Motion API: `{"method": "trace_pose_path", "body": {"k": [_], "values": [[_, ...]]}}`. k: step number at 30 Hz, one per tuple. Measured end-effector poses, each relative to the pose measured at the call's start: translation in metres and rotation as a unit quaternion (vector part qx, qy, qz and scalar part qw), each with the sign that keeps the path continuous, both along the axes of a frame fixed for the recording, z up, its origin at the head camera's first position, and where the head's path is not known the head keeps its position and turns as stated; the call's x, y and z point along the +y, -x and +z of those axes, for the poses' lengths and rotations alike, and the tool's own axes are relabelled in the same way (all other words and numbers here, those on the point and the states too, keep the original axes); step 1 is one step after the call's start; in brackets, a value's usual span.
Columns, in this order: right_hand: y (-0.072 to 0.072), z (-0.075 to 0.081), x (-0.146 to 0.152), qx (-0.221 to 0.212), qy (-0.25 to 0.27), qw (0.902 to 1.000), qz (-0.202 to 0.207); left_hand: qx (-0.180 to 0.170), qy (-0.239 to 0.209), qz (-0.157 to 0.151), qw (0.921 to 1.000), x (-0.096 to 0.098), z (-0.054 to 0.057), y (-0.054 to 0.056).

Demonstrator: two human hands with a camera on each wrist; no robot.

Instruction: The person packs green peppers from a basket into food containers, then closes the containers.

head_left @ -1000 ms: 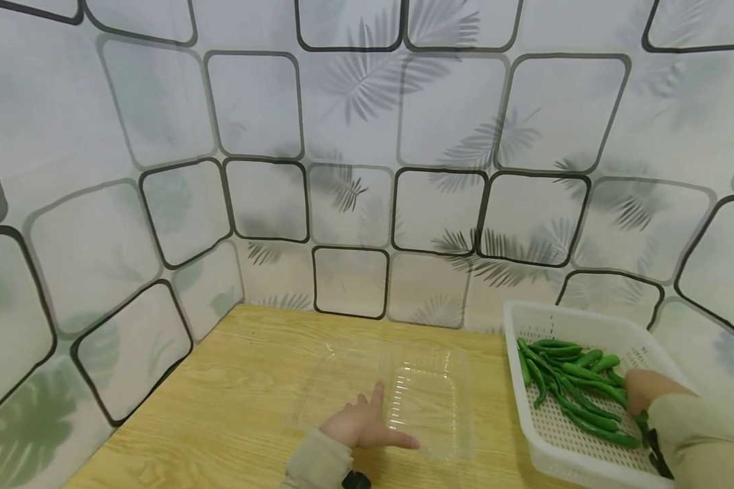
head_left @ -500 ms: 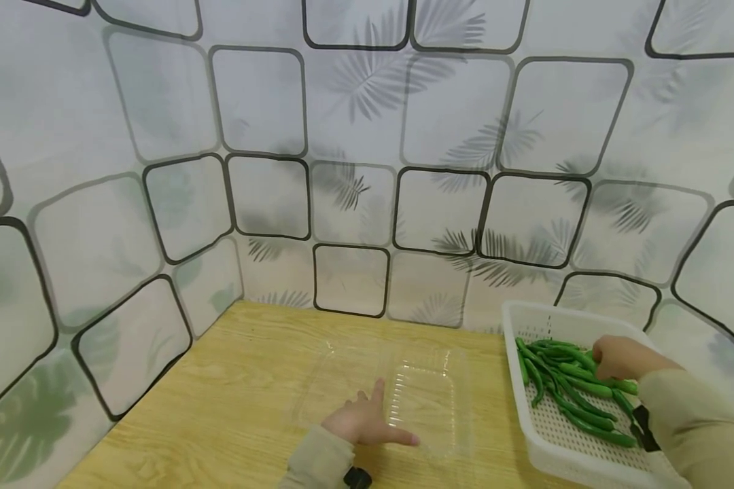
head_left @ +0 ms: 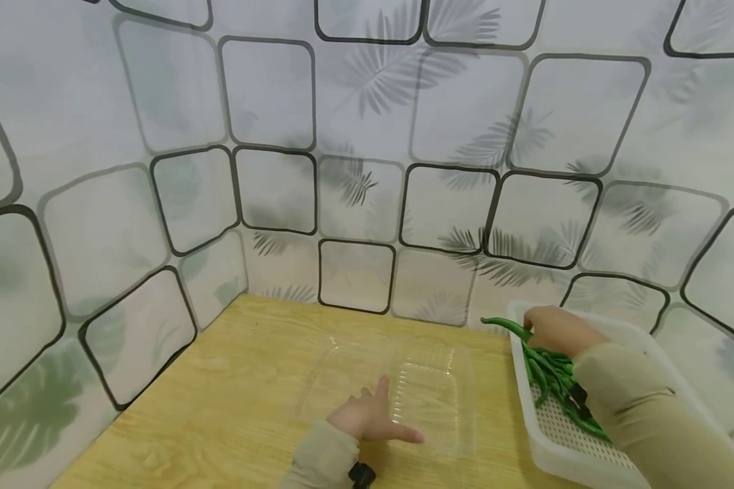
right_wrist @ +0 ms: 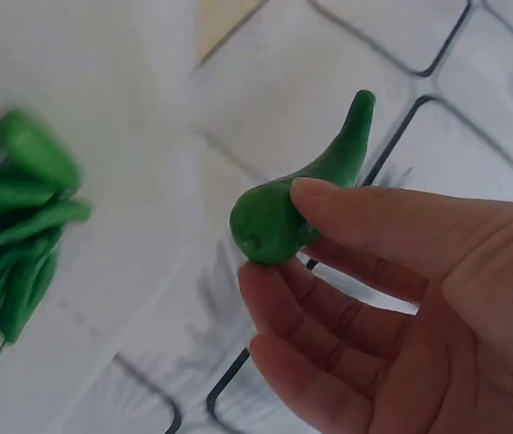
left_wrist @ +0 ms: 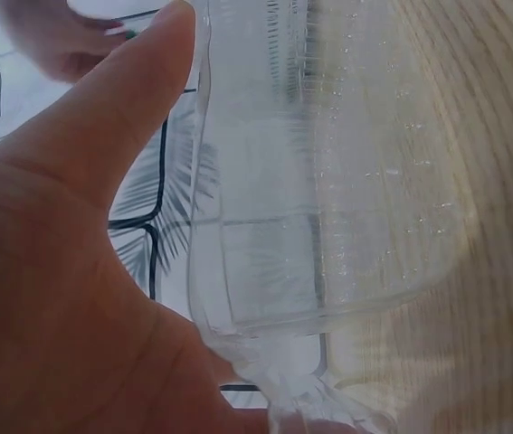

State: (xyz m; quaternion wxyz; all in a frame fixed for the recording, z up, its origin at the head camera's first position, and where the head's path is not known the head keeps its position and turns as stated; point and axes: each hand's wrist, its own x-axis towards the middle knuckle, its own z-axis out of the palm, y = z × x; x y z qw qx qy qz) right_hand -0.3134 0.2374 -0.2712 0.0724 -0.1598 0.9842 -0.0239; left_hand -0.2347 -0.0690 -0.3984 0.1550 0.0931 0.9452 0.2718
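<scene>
At the far rim of a white basket, the right hand pinches a green pepper, apparently the picking step, with a carry to the clear box by the spread left hand likely next.

Head cam looked forward and down from above at table, box, basket. Left wrist cam sat close, facing past left hand across box. Right wrist cam, also close, faced pepper; head view shared both.
</scene>
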Motion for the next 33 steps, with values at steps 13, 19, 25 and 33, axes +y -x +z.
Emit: {"method": "trace_pose_path", "body": {"k": [13,19,25,33], "values": [[0.009,-0.025,-0.111,0.014,-0.023,0.997,0.073,0.004,0.028,-0.004,0.9996,0.007,0.002,0.008],[0.026,-0.055,-0.134,-0.006,-0.051,0.9972,0.054,-0.003,0.02,0.008,0.9998,0.005,0.001,0.007],[0.037,-0.078,-0.139,-0.004,-0.061,0.9962,0.062,-0.008,0.0,0.016,0.9998,0.002,0.0,0.006],[0.037,-0.093,-0.13,0.008,-0.049,0.9977,0.047,-0.007,0.002,0.007,0.9999,0.002,0.001,0.005]]}}
